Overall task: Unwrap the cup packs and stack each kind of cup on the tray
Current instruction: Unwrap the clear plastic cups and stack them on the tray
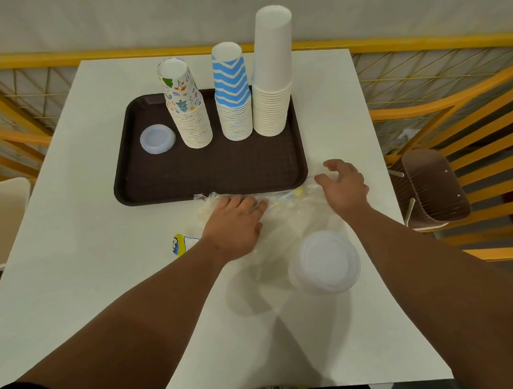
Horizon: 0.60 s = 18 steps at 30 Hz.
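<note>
Three upside-down cup stacks stand on the dark brown tray (219, 172): patterned cups (188, 109) on the left, blue-and-white zigzag cups (233, 93) in the middle, tall plain white cups (272, 74) on the right. A small pile of clear lids (157, 138) lies at the tray's left. Crumpled clear plastic wrap (291, 213) lies on the table in front of the tray. My left hand (236, 224) rests flat on the wrap. My right hand (343, 185) touches the wrap's far right end with loosely bent fingers. A stack of clear lids (324, 261) sits on the wrap near me.
A yellow and blue wrapper scrap (181, 243) peeks out beside my left forearm. The white table (76, 229) is edged by a yellow railing (447, 42) behind. A brown chair (432, 188) stands to the right, a white one (6, 217) to the left.
</note>
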### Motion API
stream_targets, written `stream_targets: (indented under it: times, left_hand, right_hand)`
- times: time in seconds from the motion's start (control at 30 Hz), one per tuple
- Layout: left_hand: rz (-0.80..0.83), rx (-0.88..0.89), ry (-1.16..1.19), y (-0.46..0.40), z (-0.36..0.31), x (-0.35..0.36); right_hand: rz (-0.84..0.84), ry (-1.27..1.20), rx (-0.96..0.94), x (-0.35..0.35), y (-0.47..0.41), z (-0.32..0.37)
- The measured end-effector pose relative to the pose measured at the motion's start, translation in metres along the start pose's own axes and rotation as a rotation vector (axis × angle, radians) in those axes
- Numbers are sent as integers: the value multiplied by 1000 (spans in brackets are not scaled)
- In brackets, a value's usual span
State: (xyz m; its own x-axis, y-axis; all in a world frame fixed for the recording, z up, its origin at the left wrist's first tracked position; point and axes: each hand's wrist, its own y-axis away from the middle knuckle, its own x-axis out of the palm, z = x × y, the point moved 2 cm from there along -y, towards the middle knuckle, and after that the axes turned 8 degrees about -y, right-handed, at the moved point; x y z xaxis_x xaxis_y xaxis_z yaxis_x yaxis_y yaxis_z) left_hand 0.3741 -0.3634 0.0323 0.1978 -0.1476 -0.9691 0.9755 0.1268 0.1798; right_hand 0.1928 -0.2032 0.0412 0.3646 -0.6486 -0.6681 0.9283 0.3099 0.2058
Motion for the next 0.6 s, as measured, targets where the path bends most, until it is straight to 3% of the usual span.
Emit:
stream_targets:
  times: [0.3,0.4,0.5,0.6]
  left_hand:
    - [-88,-29,-51,7,4,-16]
    - [-86,-16,-75,7,3,-14]
    - [-71,-13,-80,7,3,-9]
    - [-12,-22,-63,7,4,0]
  right_hand:
    - [-82,-36,-79,-15,21,-2]
    - [-38,25,-241,-18,33,-7]
    - [121,263,-526,-13,40,-18]
    - [350,552,-625,-3,38,-28]
